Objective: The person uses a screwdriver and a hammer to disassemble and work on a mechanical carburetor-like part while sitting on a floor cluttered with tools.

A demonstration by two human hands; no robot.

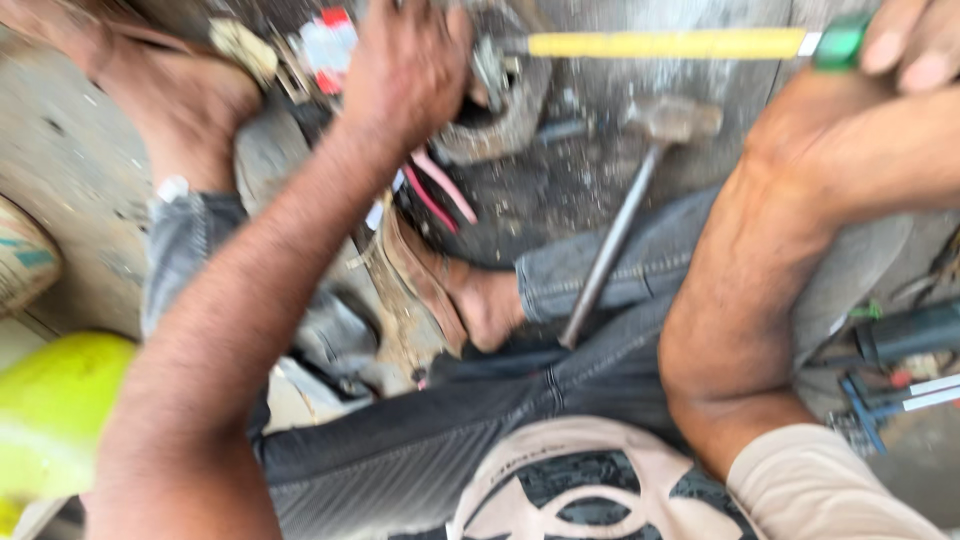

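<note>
A: What is the round grey metal part, and where does it lie?

B: It lies on the dirty ground at the top of the view, just beyond the person's sandalled foot. It looks like a ring-shaped casting, but the picture is blurred.

A: And the hands?

B: The left hand rests on the left edge of the metal part, fingers curled over it. The right hand is far to the right of the part, closed around the green handle of a long tool with a yellow shaft. The tip of this tool reaches the top of the part.

A: What is near the part?

B: A hammer lies just to its right, the handle pointing back over the jeans. A red and white packet is to its left. A yellow-green container is well apart, lower left of the part.
</note>
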